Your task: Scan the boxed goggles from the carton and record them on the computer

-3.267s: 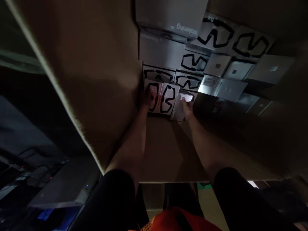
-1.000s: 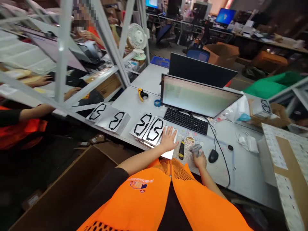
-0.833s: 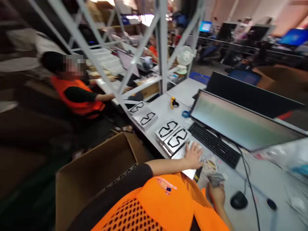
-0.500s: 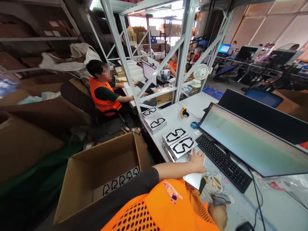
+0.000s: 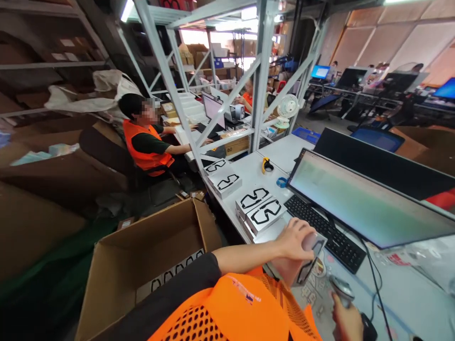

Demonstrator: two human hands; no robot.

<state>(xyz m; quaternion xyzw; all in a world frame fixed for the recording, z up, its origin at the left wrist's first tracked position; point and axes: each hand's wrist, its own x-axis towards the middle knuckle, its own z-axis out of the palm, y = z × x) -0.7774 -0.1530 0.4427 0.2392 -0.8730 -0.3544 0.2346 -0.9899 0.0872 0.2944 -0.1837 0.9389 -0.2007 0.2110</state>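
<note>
Held tilted above the worktop's (image 5: 250,174) near edge, just beside the keyboard (image 5: 322,229): white box (image 5: 307,269), clamped in left hand (image 5: 293,241) grip. Closed in right hand (image 5: 345,321) grip nearby: grey scanner (image 5: 340,286).

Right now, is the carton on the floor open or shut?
Open: the carton has its flaps standing up, and a row of boxes shows at its bottom.

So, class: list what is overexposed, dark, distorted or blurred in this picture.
Head view: the lights blow out white, the shelves at left sit dark, the wide lens splays the rack posts, the left hand and its box are slightly blurred, the right hand with the scanner is cut by the frame edge.
</note>
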